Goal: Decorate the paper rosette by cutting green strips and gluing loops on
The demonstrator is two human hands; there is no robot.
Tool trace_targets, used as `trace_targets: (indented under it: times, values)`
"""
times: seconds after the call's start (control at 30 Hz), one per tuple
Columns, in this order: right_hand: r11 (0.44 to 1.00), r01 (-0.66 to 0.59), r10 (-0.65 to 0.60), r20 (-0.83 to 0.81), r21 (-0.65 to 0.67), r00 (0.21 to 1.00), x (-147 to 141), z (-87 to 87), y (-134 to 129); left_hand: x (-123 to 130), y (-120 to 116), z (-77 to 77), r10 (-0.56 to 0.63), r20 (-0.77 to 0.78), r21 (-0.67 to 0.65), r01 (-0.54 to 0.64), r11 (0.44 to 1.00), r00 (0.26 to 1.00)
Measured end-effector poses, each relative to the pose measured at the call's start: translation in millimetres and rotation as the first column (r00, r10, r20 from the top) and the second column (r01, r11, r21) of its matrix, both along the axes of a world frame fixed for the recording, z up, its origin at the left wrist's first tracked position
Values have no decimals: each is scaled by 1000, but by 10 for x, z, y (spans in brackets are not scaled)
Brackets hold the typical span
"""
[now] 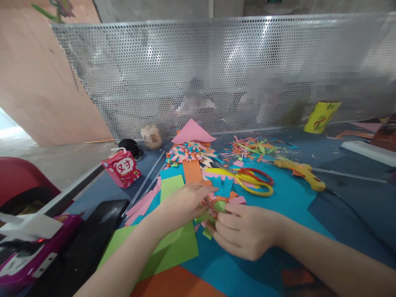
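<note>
Between my two hands is a small paper flower (220,205) of pink, green and orange strips, partly hidden by the fingers. My left hand (188,200) pinches it from the left, its thumb and fingertips closed on the strips. From the right, my right hand (247,229) grips it with curled fingers. Just beyond lie pointed blue paper pieces (223,186) and scissors (255,181) with red and yellow handles. Under the hands spread blue paper (247,276) and green paper (176,247). Farther back sits a fringed multicoloured paper pompom (190,152).
A yellow glue gun (301,171) with a cord lies to the right. Paper scraps (253,147) are heaped behind. At left are a red drink carton (122,167), a black phone (80,247) and a purple power strip (46,258). A perforated metal screen (173,62) stands across the back; people sit beyond.
</note>
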State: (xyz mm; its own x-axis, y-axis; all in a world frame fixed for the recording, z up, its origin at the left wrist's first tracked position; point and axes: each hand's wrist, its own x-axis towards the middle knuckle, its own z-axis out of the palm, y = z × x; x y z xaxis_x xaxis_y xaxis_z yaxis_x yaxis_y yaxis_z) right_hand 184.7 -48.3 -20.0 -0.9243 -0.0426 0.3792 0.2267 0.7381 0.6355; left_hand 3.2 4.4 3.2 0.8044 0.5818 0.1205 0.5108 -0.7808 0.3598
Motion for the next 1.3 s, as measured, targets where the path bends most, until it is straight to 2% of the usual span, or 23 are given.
trace_targets:
  times: [0.1,0.17,0.27,0.33,0.4,0.53,0.63,0.7,0.8,0.9,1.0,1.07,1.13,1.2,1.3]
  values:
    - [1000,0,0,11,12,1000,4,2,-6,6,-25,30,5,134,-151,15,988,991]
    - [1000,2,-2,11,10,1000,6,1,-8,6,-53,76,41,288,-286,45,957,957]
    - [1000,5,-5,-2,0,1000,6,-2,-5,-7,-70,149,183,543,-451,100,887,820]
    - [1000,7,-7,-12,-2,1000,4,-4,2,-22,-45,173,275,640,-506,125,853,717]
    - [1000,11,-11,-6,-5,1000,3,-5,8,-35,6,165,329,638,-534,92,840,696]
    - [1000,19,-19,6,-11,1000,0,-9,15,-42,96,86,331,490,-523,-32,852,806]
    - [998,58,-58,-13,-29,998,-12,-15,22,-32,105,36,332,481,-551,-14,834,812]
    - [988,78,-88,-67,-131,994,-19,-19,32,-22,93,28,362,505,-602,19,798,784]
    - [930,71,-145,-182,-360,973,1,-24,59,-13,79,46,397,545,-674,104,731,738]
    - [909,70,-227,-348,-411,910,61,-23,102,-14,80,69,422,590,-702,178,690,688]
    - [907,92,-316,-519,-411,794,111,-9,141,-13,76,77,449,607,-709,192,678,655]
    - [885,90,-378,-591,-457,713,117,4,150,2,59,74,463,594,-720,179,671,658]
    - [866,79,-413,-618,-493,669,107,11,147,31,28,67,469,564,-741,165,651,680]
    - [870,83,-405,-609,-486,682,95,8,138,69,-10,58,459,532,-764,170,622,711]
    - [888,98,-366,-561,-450,743,96,-10,123,114,-57,40,456,495,-796,176,579,739]
